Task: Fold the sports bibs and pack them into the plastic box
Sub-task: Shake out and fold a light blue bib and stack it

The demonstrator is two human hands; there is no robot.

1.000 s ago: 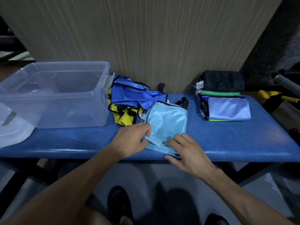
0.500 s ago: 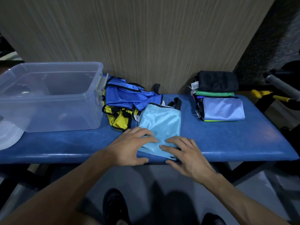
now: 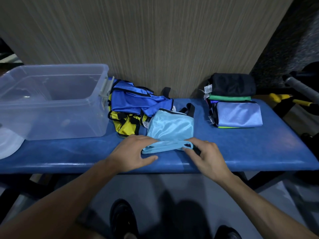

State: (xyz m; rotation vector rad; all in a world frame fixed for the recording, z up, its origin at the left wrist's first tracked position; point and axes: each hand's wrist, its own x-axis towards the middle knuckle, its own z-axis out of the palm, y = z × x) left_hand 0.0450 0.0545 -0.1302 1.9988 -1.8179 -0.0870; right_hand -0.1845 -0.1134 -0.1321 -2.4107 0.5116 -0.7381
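A light blue bib (image 3: 170, 127) with black trim lies partly folded on the blue bench (image 3: 250, 152). My left hand (image 3: 133, 150) grips its near left edge, thumb under the fabric. On the near right corner, my right hand (image 3: 205, 156) pinches the bib. A clear plastic box (image 3: 51, 100) stands open at the left, nothing visible inside. A heap of unfolded royal blue bibs (image 3: 138, 100) and yellow bibs (image 3: 126, 124) lies between the box and the light blue bib. A stack of folded bibs (image 3: 236, 109) sits at the right.
The box's lid (image 3: 8, 145) lies at the far left edge of the bench. A wood-grain wall panel (image 3: 155, 40) rises right behind the bench. Yellow-handled equipment (image 3: 283, 99) and a grey bar (image 3: 300, 87) stand off to the right. My shoes (image 3: 123, 218) show below.
Both hands have lifted the bib's near edge and turned it up towards the wall, so a rolled fold now lies between them. The camera has shifted slightly.
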